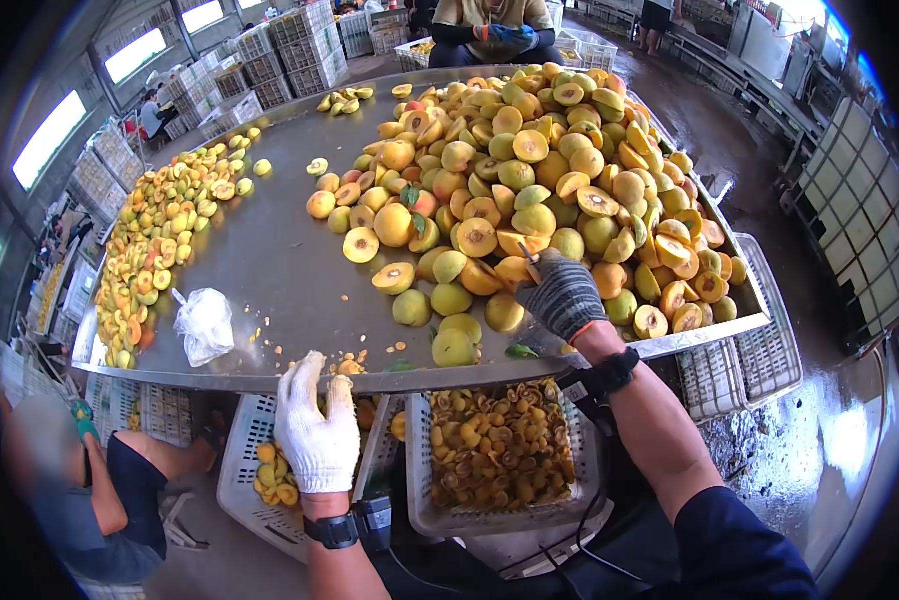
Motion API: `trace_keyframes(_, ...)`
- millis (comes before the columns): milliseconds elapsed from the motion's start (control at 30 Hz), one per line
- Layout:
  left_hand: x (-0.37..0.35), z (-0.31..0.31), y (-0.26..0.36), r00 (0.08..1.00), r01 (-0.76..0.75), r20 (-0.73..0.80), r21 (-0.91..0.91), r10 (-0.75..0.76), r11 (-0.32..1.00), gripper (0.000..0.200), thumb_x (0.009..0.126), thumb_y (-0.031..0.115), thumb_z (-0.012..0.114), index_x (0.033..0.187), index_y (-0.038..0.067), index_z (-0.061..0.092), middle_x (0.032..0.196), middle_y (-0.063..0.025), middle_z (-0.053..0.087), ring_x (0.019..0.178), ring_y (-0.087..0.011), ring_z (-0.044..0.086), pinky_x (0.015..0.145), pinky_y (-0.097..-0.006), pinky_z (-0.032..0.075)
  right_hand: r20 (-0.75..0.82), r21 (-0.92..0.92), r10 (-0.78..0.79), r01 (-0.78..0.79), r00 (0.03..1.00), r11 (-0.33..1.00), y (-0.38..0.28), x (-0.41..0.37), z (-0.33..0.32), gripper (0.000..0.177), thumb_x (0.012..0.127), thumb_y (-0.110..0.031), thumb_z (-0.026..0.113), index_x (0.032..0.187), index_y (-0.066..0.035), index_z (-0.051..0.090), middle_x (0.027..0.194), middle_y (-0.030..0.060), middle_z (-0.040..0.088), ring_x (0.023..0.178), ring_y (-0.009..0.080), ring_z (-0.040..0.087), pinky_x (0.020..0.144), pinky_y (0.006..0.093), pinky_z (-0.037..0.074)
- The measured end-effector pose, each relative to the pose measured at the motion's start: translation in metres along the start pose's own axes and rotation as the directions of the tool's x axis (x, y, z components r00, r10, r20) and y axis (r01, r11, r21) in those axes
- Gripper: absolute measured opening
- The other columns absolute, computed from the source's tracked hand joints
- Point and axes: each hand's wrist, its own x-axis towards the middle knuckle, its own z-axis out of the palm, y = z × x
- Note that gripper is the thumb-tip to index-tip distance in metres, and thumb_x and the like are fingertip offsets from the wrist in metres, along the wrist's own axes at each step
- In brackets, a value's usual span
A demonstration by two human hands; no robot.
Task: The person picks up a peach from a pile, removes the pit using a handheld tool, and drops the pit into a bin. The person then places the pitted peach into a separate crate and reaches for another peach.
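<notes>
My left hand [317, 432], in a white knit glove, is at the near rim of the metal table [300, 290], thumb and fingers apart with nothing seen between them. Small orange scraps of fruit [350, 364] lie just beyond its fingertips. My right hand [567, 298], in a grey and black striped glove, is closed at the front of a big heap of halved peaches [530, 148]. A thin dark tool [529, 253] sticks out of its grip, its tip against a cut peach half [515, 271]; most of it is hidden by the glove.
Smaller fruit pieces [160, 230] line the table's left side near a white plastic bag [206, 328]. Below the rim stand a crate of peach scraps [418, 470] and another crate [238, 455] with fruit. One person sits across the table [500, 20], another at lower left [100, 500].
</notes>
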Motion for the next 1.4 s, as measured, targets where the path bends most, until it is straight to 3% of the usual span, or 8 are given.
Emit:
trace_keyframes(200,-0.004,0.038,0.048,0.983,-0.031,0.137,-0.527,0.121,0.849,0.033,0.089,0.005,0.071,0.12,-0.004,0.063,0.119,-0.0176,0.065,0.097,-0.0275,0.07,0.083,-0.0341,0.058,0.472,0.649,0.088,-0.413,0.877,0.638,-0.002,-0.022,-0.063,0.04,0.082,-0.039,0.076,0.086,0.0,0.066,0.053,0.0021,0.054,0.043,0.0121,0.053,0.042,0.028,0.042)
trace_keyframes(267,-0.011,0.049,0.062,0.815,0.556,0.576,-0.741,-0.07,0.377,0.056,0.098,0.037,0.062,0.136,-0.003,0.052,0.129,-0.0175,0.062,0.107,-0.03,0.068,0.074,-0.0334,0.062,0.608,0.677,-0.079,-0.464,0.79,0.57,-0.009,-0.033,-0.08,0.036,0.084,-0.038,0.078,0.086,-0.004,0.068,0.054,-0.0019,0.052,0.041,0.0077,0.046,0.04,0.0246,0.034)
trace_keyframes(400,-0.012,0.069,0.093,0.554,0.824,0.8,-0.485,0.231,-0.294,0.086,0.095,0.073,0.038,0.147,0.005,0.04,0.134,-0.0158,0.059,0.111,-0.0297,0.067,0.061,-0.0343,0.063,0.663,0.683,-0.245,-0.438,0.707,0.585,-0.019,-0.047,-0.082,0.034,0.087,-0.032,0.077,0.1,-0.002,0.072,0.072,0.0034,0.066,0.062,0.0053,0.058,0.056,0.0236,0.044)
trace_keyframes(500,-0.022,0.086,0.092,0.545,0.837,0.833,-0.533,0.099,-0.121,0.073,0.098,0.061,0.049,0.147,0.008,0.042,0.133,-0.0153,0.06,0.116,-0.0316,0.064,0.07,-0.0394,0.063,0.375,0.65,-0.386,0.058,0.843,0.757,-0.019,-0.05,-0.066,0.037,0.09,-0.036,0.075,0.11,-0.006,0.07,0.084,0.0029,0.068,0.076,0.0067,0.059,0.064,0.0264,0.048)
trace_keyframes(600,-0.017,0.082,0.095,0.606,0.776,0.786,-0.551,0.121,-0.308,0.066,0.098,0.053,0.054,0.144,0.006,0.045,0.132,-0.0147,0.06,0.12,-0.0319,0.061,0.085,-0.0449,0.059,0.509,0.8,0.009,-0.477,0.861,0.363,-0.02,-0.056,-0.071,0.035,0.099,-0.031,0.062,0.122,-0.004,0.061,0.087,0.0083,0.065,0.076,0.0111,0.061,0.066,0.0274,0.05)
trace_keyframes(833,-0.015,0.092,0.086,0.731,0.588,0.683,-0.638,-0.013,-0.497,0.053,0.096,0.048,0.059,0.133,0.009,0.056,0.13,-0.0171,0.061,0.123,-0.0345,0.058,0.105,-0.0477,0.047,0.342,0.776,-0.193,-0.161,0.92,0.609,-0.024,-0.083,-0.065,0.03,0.105,-0.031,0.053,0.119,-0.005,0.056,0.083,0.002,0.06,0.065,0.0121,0.057,0.059,0.0299,0.049)
trace_keyframes(933,-0.015,0.097,0.089,0.815,0.485,0.572,-0.76,-0.092,-0.432,0.049,0.099,0.045,0.058,0.13,0.008,0.056,0.127,-0.0173,0.061,0.121,-0.0351,0.058,0.105,-0.0488,0.047,0.164,0.67,-0.318,0.131,0.934,0.73,-0.032,-0.095,-0.055,0.026,0.101,-0.023,0.057,0.112,-0.001,0.056,0.079,0.0182,0.063,0.07,0.0331,0.065,0.062,0.0391,0.05)
trace_keyframes(1400,-0.019,0.1,0.096,0.921,0.369,0.386,-0.907,-0.051,-0.203,0.053,0.102,0.044,0.054,0.135,0.004,0.047,0.129,-0.0179,0.059,0.12,-0.0318,0.058,0.102,-0.0444,0.05,0.152,0.411,-0.263,0.181,0.953,0.893,-0.077,-0.112,-0.052,0.03,0.097,-0.024,0.061,0.111,0.002,0.053,0.076,0.0217,0.061,0.066,0.0418,0.062,0.057,0.0484,0.048)
